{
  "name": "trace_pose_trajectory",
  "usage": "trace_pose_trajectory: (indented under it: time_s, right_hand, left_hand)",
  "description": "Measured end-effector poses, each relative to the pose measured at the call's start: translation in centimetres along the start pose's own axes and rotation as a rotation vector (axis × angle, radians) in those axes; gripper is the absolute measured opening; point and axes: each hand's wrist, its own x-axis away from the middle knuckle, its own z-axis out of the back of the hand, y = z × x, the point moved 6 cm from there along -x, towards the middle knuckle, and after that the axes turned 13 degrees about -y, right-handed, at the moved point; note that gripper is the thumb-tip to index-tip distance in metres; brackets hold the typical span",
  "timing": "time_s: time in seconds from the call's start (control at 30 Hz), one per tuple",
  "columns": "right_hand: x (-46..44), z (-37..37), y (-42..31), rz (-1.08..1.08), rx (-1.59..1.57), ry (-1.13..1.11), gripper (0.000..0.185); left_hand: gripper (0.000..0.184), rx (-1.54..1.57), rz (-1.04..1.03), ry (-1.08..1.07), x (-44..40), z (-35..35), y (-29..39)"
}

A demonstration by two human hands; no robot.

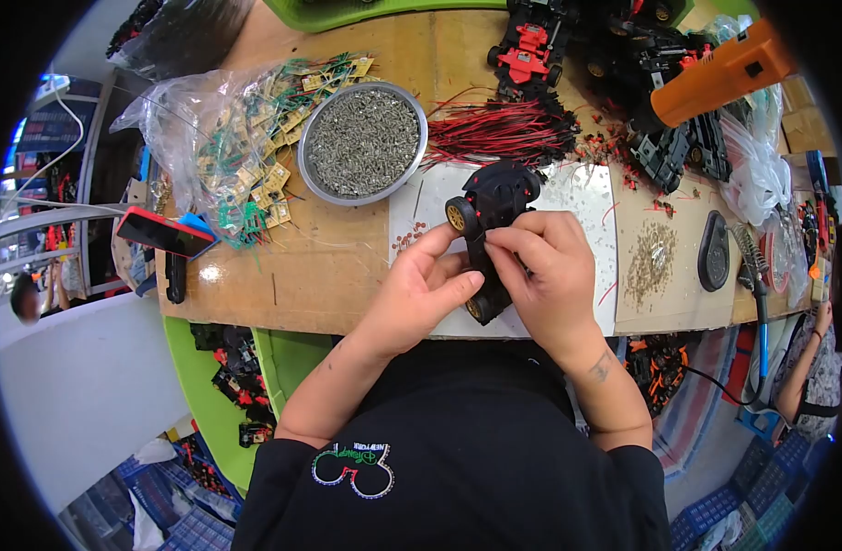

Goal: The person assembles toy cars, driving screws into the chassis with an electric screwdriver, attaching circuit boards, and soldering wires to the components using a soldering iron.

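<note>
Brown bench; bowl of metal bits far left, red wires far. Our left hand grips the toy car over the white sheet; our right hand works fingertips at mid-body, pinch unclear. We judge: delicate handling, needing steady left support.

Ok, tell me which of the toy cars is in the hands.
The black toy car over the white sheet, with the left hand and right hand on it. The others, like the red-centred car, lie farther back on the bench.
</note>
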Motion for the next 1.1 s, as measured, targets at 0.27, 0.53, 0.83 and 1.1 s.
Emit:
trace_pose_trajectory:
  time_s: [0.27, 0.53, 0.83, 1.1]
  right_hand:
    - [1.7, 2.1, 1.2, -0.396, -0.49, -0.066, 0.021]
    - [5.8, -1.5, 6.3, -0.749, -1.059, -0.205, 0.017]
    - [5.3, -0.4, 6.4, -0.709, -0.466, -0.365, 0.013]
    - [1.9, 0.1, 3.3, -0.231, -0.506, -0.151, 0.014]
  left_hand:
    - [0.047, -0.23, -0.047, 0.11, -0.6, -1.4, 2.0]
    - [0.028, -0.264, -0.268, 0.319, -0.6, 0.4, 6.3]
    - [0.038, -0.396, -0.315, 0.124, -1.3, -1.9, 7.0]
    - [0.034, -0.366, -0.222, 0.047, -2.6, -3.0, 5.2]
